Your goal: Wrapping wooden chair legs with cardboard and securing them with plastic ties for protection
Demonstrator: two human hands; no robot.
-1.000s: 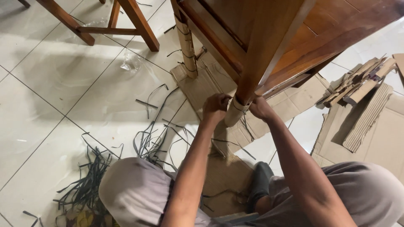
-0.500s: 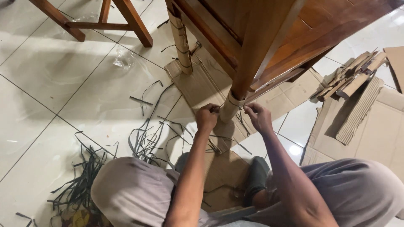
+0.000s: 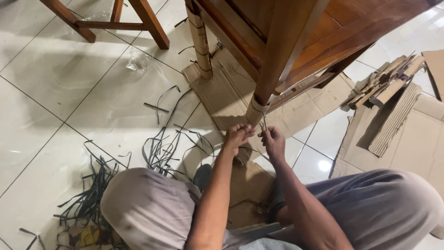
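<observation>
A wooden chair leg (image 3: 273, 65) stands in front of me, its lower end wrapped in brown cardboard (image 3: 254, 111). A thin dark strap (image 3: 262, 121) runs around that wrap and down toward my hands. My left hand (image 3: 237, 137) pinches one strap end just below the wrapped foot. My right hand (image 3: 273, 140) pinches the other end close beside it. Both hands sit low, near the floor, almost touching each other. My knees in grey trousers fill the bottom of the view.
Flat cardboard sheets (image 3: 222, 92) lie under the chair. A second wrapped leg (image 3: 200, 46) stands behind. Loose dark strap offcuts (image 3: 157, 153) litter the white tiles at left. Cardboard scraps (image 3: 388, 83) pile at right; another chair's legs (image 3: 148, 23) at top left.
Both hands have dropped from the sides of the wrapped leg to just below it and come together, drawing the strap ends downward.
</observation>
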